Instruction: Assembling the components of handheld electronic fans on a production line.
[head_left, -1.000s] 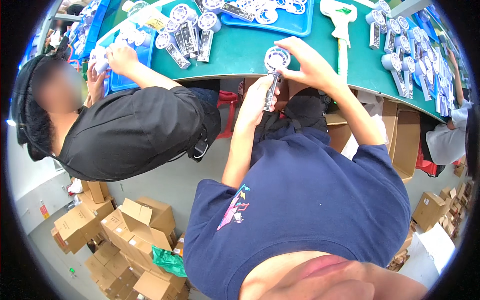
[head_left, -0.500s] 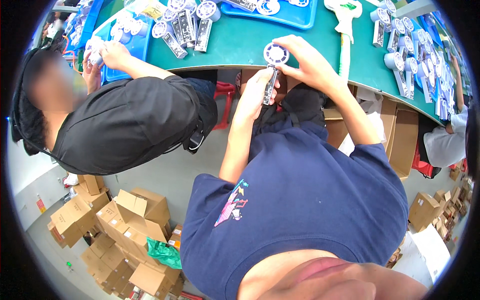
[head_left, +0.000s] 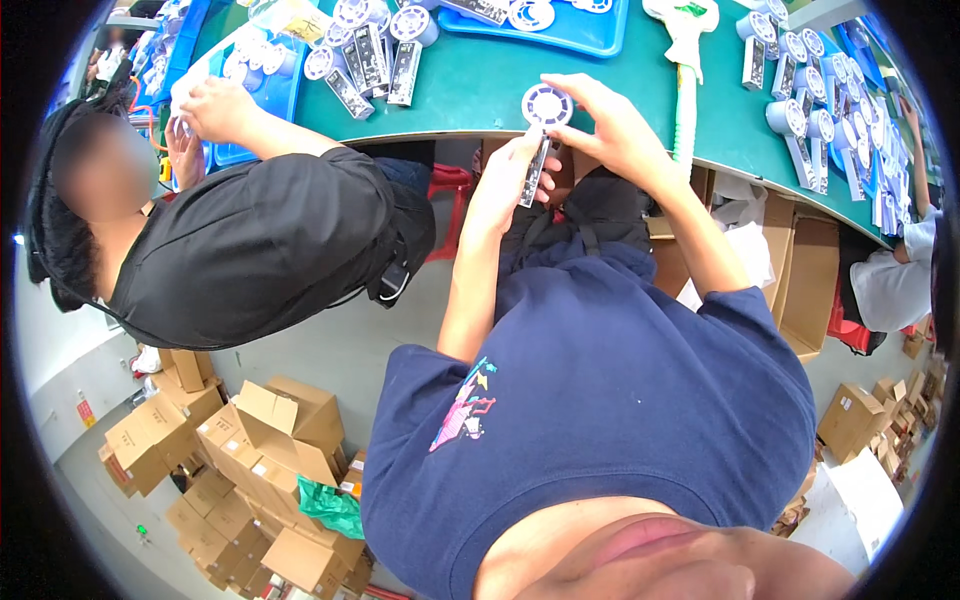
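Observation:
A half-open handheld fan (head_left: 547,106) with a round, spoked lavender head is held at the table's near edge. Its narrow handle points down toward me and shows a black circuit board. My left hand (head_left: 508,178) is closed round that handle, thumb near the neck. Around the head's right side curls my right hand (head_left: 612,130), with the forefinger at the top rim and the thumb at the neck. Similar fan bodies (head_left: 370,58) stand in a group on the table to the left, their boards showing.
The green table (head_left: 470,95) carries a blue tray (head_left: 600,38) of white round parts. A white-wrapped rod (head_left: 685,100) lies to its right, and more fan bodies (head_left: 808,120) stand at far right. On my left a co-worker (head_left: 260,245) works over another tray. Cardboard boxes (head_left: 270,440) are behind.
The fan in my hands has shifted slightly left, and my left fingers have loosened a little along the handle. The co-worker's hands have moved slightly.

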